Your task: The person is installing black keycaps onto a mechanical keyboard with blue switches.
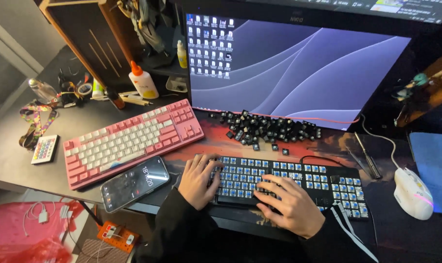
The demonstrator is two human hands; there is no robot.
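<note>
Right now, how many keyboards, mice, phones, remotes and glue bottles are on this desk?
Keyboards: 2, a pink keyboard and a black keyboard stripped of keycaps, with the left hand and right hand on it.
Mice: 1, a white mouse.
Phones: 1, a phone.
Remotes: 1, a small white remote.
Glue bottles: 1, a white glue bottle.
Total: 6.

Purple-wallpapered monitor (299, 68) behind keyboards; lit phone (135, 183) (dark, tilted) at the desk's edge.

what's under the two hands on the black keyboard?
Bare blue switches with the caps off run across the black keyboard. The left hand and right hand rest on its lower rows, so the switches beneath them are hidden. A pile of black keycaps lies behind it.
</note>
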